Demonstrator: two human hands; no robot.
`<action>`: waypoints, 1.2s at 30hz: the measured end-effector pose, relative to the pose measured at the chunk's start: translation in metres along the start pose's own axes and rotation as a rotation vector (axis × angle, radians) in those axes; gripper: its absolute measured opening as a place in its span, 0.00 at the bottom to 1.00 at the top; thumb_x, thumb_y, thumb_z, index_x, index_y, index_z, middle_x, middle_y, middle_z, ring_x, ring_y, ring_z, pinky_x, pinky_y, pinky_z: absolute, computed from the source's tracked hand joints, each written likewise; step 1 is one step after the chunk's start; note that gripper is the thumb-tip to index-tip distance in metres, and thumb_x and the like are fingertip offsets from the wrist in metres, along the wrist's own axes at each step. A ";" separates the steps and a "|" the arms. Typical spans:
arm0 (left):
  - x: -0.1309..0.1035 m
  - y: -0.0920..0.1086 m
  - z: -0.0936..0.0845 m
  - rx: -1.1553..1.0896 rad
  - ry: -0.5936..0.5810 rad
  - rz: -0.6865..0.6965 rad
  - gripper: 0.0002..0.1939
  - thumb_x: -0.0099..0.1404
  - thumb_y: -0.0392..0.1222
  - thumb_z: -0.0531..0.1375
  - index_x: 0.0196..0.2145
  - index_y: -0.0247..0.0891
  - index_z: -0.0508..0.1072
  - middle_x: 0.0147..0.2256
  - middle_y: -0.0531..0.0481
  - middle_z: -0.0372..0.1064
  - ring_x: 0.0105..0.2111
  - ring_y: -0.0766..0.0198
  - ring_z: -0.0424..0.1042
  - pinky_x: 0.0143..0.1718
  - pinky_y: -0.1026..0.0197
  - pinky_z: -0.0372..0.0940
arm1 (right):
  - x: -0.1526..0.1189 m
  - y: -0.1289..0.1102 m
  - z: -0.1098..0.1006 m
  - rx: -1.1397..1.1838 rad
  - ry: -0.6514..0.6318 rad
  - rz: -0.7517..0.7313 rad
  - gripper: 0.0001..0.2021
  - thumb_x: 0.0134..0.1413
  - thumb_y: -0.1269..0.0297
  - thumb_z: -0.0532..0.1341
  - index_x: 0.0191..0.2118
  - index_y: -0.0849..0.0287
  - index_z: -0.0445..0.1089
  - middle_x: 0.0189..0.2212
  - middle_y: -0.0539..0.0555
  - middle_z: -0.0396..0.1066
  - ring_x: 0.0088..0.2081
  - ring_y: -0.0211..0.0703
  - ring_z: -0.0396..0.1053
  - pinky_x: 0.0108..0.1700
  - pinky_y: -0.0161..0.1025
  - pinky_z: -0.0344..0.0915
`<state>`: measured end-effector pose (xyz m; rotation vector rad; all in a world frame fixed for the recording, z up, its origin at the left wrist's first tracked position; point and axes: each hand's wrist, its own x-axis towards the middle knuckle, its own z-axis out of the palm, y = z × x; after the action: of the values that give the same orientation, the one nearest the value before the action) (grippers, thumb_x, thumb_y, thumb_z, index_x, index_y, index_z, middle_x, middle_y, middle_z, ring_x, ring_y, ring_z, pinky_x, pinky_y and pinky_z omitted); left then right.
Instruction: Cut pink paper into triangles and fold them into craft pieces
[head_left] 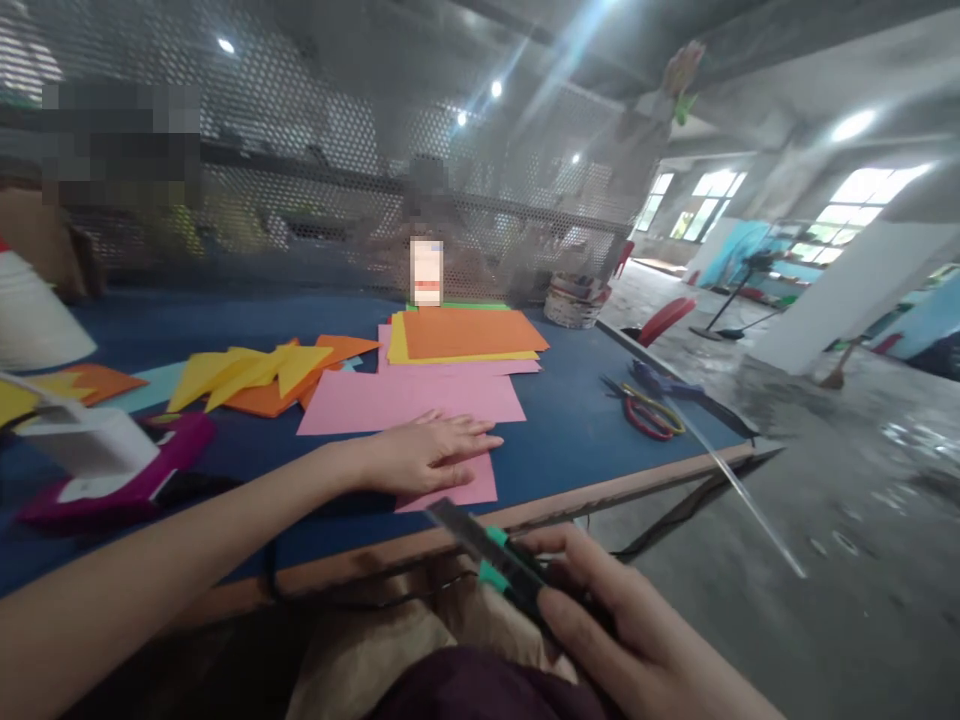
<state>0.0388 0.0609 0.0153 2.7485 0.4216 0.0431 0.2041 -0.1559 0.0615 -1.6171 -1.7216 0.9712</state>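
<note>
My left hand [427,455] presses flat on the pink paper [412,395] mid-frame; my right hand [592,600] grips a cutter [499,562], lower centre. Pointed yellow pieces [247,372] at left look already cut; the stacked orange sheets [472,333] look uncut. I can read no writing.

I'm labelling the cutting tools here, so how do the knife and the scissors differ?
The knife is gripped in the right hand; the scissors lie on the blue tabletop. The knife has a straight black-and-green body, while the scissors have looped red and yellow handles. Both are cutting tools.
</note>
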 end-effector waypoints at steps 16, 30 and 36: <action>-0.017 0.054 0.000 0.020 0.176 -0.498 0.28 0.59 0.51 0.60 0.52 0.33 0.64 0.52 0.38 0.63 0.53 0.50 0.64 0.53 0.52 0.60 | 0.113 0.110 -0.110 -1.115 0.652 0.171 0.17 0.63 0.65 0.54 0.56 0.61 0.63 0.46 0.61 0.67 0.46 0.54 0.66 0.46 0.52 0.60; -0.008 0.060 -0.002 -0.045 0.192 -0.643 0.19 0.51 0.53 0.65 0.34 0.40 0.65 0.41 0.46 0.68 0.41 0.53 0.68 0.36 0.58 0.60 | 0.150 0.039 -0.055 -0.875 0.130 -0.376 0.17 0.64 0.61 0.52 0.56 0.57 0.65 0.51 0.61 0.67 0.53 0.53 0.64 0.50 0.51 0.61; -0.006 0.057 -0.020 -0.206 0.221 -0.647 0.19 0.52 0.38 0.60 0.44 0.41 0.66 0.33 0.54 0.71 0.31 0.62 0.70 0.26 0.64 0.60 | 0.183 0.020 -0.049 -0.790 0.049 -0.481 0.15 0.63 0.61 0.57 0.53 0.58 0.66 0.50 0.56 0.67 0.52 0.48 0.66 0.53 0.54 0.62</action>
<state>0.0474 0.0156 0.0541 2.2923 1.2649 0.2115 0.2375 0.0320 0.0606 -1.4880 -2.4718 -0.0044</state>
